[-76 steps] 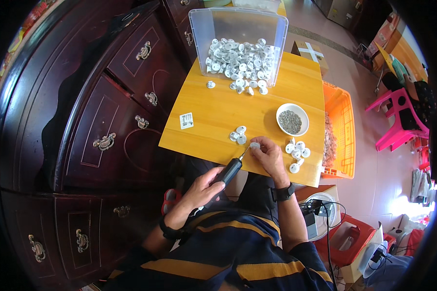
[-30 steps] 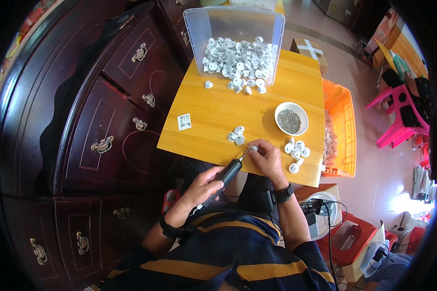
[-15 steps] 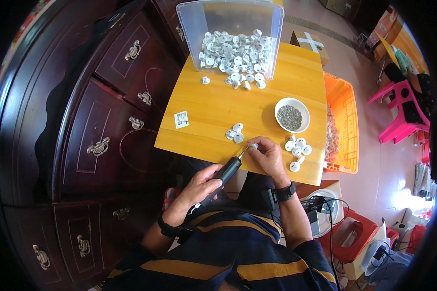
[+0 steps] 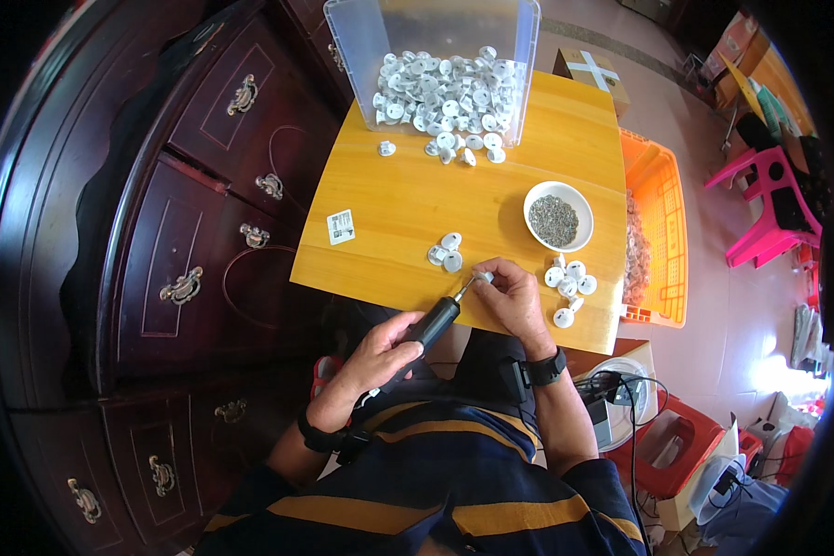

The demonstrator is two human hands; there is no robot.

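A dark wooden cabinet (image 4: 185, 232) with brass drawer pulls fills the left side of the room; six pulls can be counted on its fronts. Against it stands one yellow wooden worktop (image 4: 408, 213). To its right sits one orange plastic crate (image 4: 663, 185), and farther right one pink plastic chair (image 4: 769, 204). One clear plastic tub (image 4: 361, 37) lies tipped at the worktop's far end, spilling a heap of small white plastic caps (image 4: 445, 93), too many to count.

One white bowl (image 4: 558, 216) of grey screws stands toward the right edge. Just below it lies a cluster of about five white caps (image 4: 570, 283), and near the middle of the worktop a group of three caps (image 4: 445, 252). One small white label (image 4: 340, 226) lies near the left edge.

At the near edge, the person's left hand (image 4: 380, 352) has its fingers wrapped tight around one black electric screwdriver (image 4: 435, 320), its tip angled up to the right. The right hand (image 4: 514, 296) pinches a single white cap (image 4: 484, 276) between its fingers, resting on the worktop, and the screwdriver's tip meets that cap. Each wrist wears one dark band.
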